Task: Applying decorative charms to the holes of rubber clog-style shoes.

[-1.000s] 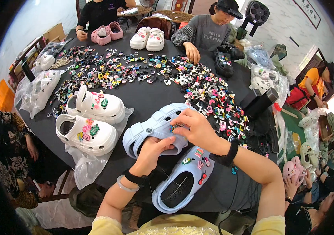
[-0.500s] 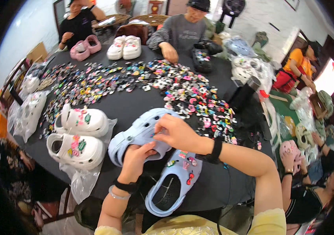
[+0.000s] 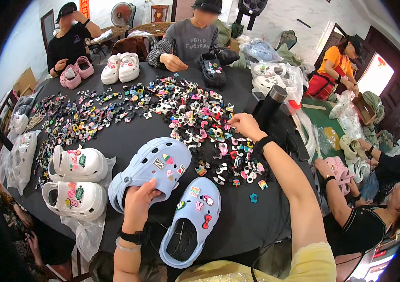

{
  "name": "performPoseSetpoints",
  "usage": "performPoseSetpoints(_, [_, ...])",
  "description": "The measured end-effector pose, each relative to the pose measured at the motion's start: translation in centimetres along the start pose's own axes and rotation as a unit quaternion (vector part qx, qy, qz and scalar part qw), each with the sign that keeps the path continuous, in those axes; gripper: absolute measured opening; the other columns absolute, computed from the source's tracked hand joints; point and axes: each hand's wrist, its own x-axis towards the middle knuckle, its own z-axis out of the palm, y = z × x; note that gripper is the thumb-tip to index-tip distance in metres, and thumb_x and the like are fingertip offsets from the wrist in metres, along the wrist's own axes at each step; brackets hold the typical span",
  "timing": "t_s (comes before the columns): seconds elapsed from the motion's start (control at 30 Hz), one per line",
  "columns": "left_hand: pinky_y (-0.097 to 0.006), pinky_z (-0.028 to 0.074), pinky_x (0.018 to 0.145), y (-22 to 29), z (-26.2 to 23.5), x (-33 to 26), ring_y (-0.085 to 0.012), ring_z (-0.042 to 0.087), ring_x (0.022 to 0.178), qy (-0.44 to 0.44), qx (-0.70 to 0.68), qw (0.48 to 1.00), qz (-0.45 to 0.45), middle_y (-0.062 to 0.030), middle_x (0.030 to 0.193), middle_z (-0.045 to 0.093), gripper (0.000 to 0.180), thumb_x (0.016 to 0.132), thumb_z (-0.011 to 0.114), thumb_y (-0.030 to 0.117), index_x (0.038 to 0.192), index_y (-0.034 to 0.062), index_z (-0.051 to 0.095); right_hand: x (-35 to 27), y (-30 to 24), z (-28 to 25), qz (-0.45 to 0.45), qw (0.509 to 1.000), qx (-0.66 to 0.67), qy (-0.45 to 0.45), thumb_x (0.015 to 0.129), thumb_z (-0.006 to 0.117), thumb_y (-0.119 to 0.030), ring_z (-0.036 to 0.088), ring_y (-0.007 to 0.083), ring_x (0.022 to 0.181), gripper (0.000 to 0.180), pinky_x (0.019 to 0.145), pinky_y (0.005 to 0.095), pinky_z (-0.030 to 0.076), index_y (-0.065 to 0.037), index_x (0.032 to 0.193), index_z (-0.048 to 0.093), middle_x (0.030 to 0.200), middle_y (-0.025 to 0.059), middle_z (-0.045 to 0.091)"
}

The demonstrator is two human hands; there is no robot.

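My left hand [image 3: 137,202] grips a light blue clog [image 3: 136,162], its thumb on the upper and its fingers inside the opening. Several charms sit in this clog's holes, among them an ice-cream shape [image 3: 167,159]. Beside it, the matching blue clog [image 3: 191,221] lies on the table, with charms such as a red bow [image 3: 206,221] on its toe. Over the right part of a wide spread of shoe charms [image 3: 195,110], my right hand [image 3: 248,127] reaches down with thumb and forefinger pinched together. Whatever is between the fingertips is too small to make out.
White clogs with charms [image 3: 85,199] stand on clear plastic at left. A dark cylinder [image 3: 270,103] rises beyond my right hand. Across the table [image 3: 256,225], one person's hand [image 3: 173,62] is near a black clog [image 3: 213,70]. White clogs [image 3: 128,67] and pink clogs [image 3: 85,67] stand at the far edge.
My right hand has left the held clog and moved right and away, over the charms. The held clog has shifted left and slightly nearer, its charms now showing. The whole view has shifted.
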Motion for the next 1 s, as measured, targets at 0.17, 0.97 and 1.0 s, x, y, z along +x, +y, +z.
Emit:
performPoseSetpoints(0.17, [-0.024, 0.048, 0.068, 0.0, -0.2, -0.1, -0.0144, 0.060, 0.077, 0.001, 0.019, 1.000, -0.023, -0.0087, 0.094, 0.061, 0.028, 0.080, 0.059, 0.010, 0.104, -0.0044, 0.053, 1.0, 1.2, 3.1, -0.056, 0.989, -0.136, -0.014, 0.072, 0.064, -0.022, 0.059, 0.0289, 0.087, 0.018, 0.077, 0.0394, 0.047, -0.017, 0.089, 0.067, 0.090, 0.0108, 0.058])
performPoseSetpoints(0.97, [-0.025, 0.048, 0.069, 0.4, 0.0, -0.4, -0.0142, 0.060, 0.080, -0.001, 0.012, 1.000, -0.024, -0.0083, 0.096, 0.061, 0.029, 0.081, 0.059, 0.011, 0.107, -0.0021, 0.053, 0.6, 1.9, 3.8, -0.046, 0.990, 0.026, -0.131, 0.076, 0.054, -0.009, 0.062, 0.0246, 0.078, 0.016, 0.070, 0.0343, 0.048, -0.007, 0.086, 0.067, 0.082, 0.0115, 0.065])
performPoseSetpoints(1.0, [-0.025, 0.048, 0.069, 0.4, 0.1, -0.4, -0.0142, 0.060, 0.080, 0.000, 0.011, 1.000, -0.025, -0.0083, 0.096, 0.061, 0.029, 0.081, 0.059, 0.011, 0.107, -0.0021, 0.053, 0.8, 1.6, 3.5, -0.046, 0.990, 0.026, -0.132, 0.076, 0.054, -0.009, 0.062, 0.0246, 0.078, 0.016, 0.070, 0.0343, 0.048, -0.007, 0.086, 0.067, 0.082, 0.0115, 0.065])
